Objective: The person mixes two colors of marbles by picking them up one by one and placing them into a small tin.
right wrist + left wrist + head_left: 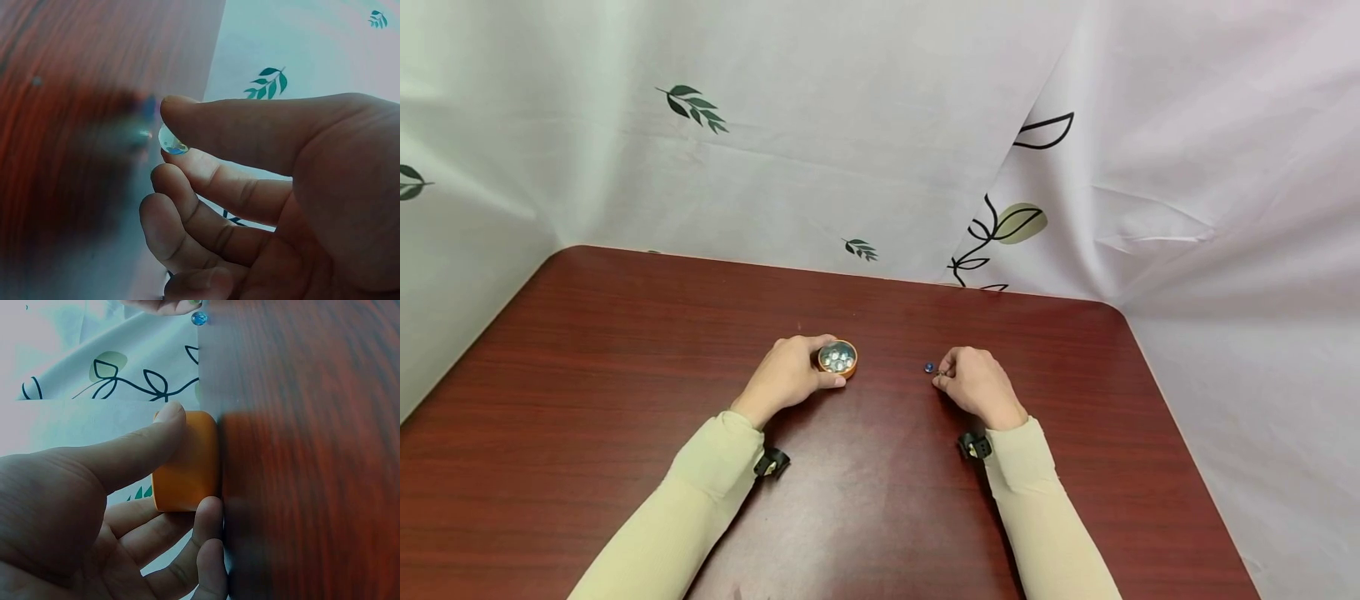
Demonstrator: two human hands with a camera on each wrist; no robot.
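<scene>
A small round orange bowl (pixel 854 365) stands on the table with several clear glass marbles (pixel 837 360) inside. My left hand (pixel 785 373) grips it from the left, the thumb (pixel 153 444) and fingers (pixel 209 515) around its orange wall (pixel 190 462). To the right of the bowl, my right hand (pixel 976 383) is low over the table. Between its thumb and forefinger it pinches a clear glass marble (pixel 170 140) with a coloured swirl. Just left of those fingertips, a blue marble (pixel 928 367) lies on the wood, also visible as a blue ball (pixel 199 318) in the left wrist view.
The reddish-brown wooden table (pixel 587 375) has rounded far corners. A pale cloth (pixel 850 125) with leaf prints hangs behind it and along the sides. Both wrists wear black straps with small devices, the left strap (pixel 772 462) and the right strap (pixel 974 446).
</scene>
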